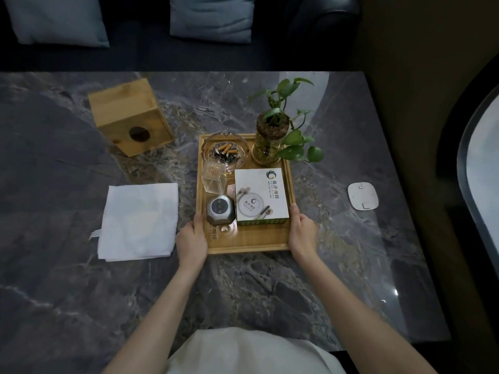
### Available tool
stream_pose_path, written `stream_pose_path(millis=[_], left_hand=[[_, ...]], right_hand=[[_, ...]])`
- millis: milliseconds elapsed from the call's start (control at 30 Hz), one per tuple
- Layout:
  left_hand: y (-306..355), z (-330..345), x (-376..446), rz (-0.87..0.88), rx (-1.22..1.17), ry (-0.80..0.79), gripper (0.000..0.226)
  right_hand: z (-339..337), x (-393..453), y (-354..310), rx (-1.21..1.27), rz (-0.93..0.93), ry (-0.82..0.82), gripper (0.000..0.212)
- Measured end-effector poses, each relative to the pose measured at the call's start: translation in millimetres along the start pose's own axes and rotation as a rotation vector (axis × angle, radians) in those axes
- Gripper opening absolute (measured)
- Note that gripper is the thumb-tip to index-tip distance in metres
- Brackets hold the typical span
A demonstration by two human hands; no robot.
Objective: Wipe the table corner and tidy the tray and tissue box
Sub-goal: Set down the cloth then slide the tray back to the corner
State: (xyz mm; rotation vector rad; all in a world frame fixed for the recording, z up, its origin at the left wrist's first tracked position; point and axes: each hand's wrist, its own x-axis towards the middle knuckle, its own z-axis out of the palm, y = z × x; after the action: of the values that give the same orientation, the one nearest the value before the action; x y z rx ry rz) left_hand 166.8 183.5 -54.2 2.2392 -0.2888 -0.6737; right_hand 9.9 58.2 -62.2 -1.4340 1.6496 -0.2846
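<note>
A wooden tray (259, 242) sits in the middle of the dark marble table (270, 287). My left hand (191, 240) grips its near left edge and my right hand (302, 233) grips its near right edge. The tray carries a glass ashtray with butts (225, 152), a clear toothpick holder (213, 179), a small grey round device (219, 211), a white printed box (260, 197) and a potted green plant (272, 133). A wooden tissue box (129, 117) stands tilted at the far left. A folded white cloth (139, 221) lies flat left of the tray.
A white rounded pad (362, 196) lies near the table's right edge. Beyond the far edge is a dark sofa with two grey cushions (212, 17). The table's right edge and far right corner (359, 76) are close to the tray.
</note>
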Motion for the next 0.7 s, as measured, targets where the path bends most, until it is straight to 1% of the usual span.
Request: stream_pose_path(millis=[133,267,400,567,700], left_hand=[[13,0,-8,0.056,-0.030,0.014,0.054],[36,7,-14,0.110,-0.058,0.023,0.049],[68,22,-23,0.164,-0.058,0.053,0.053],[94,57,-33,0.222,-0.149,-0.018,0.051],[108,91,-44,0.211,-0.183,-0.048,0.049]], right_hand=[[-9,3,1,0.025,-0.039,0.031,0.063],[-33,10,-8,0.074,-0.109,0.057,0.063],[-68,22,-18,0.108,-0.177,0.101,0.061],[-111,42,-16,0.133,-0.191,0.151,0.052],[-145,59,-2,0.132,-0.192,0.205,0.045]])
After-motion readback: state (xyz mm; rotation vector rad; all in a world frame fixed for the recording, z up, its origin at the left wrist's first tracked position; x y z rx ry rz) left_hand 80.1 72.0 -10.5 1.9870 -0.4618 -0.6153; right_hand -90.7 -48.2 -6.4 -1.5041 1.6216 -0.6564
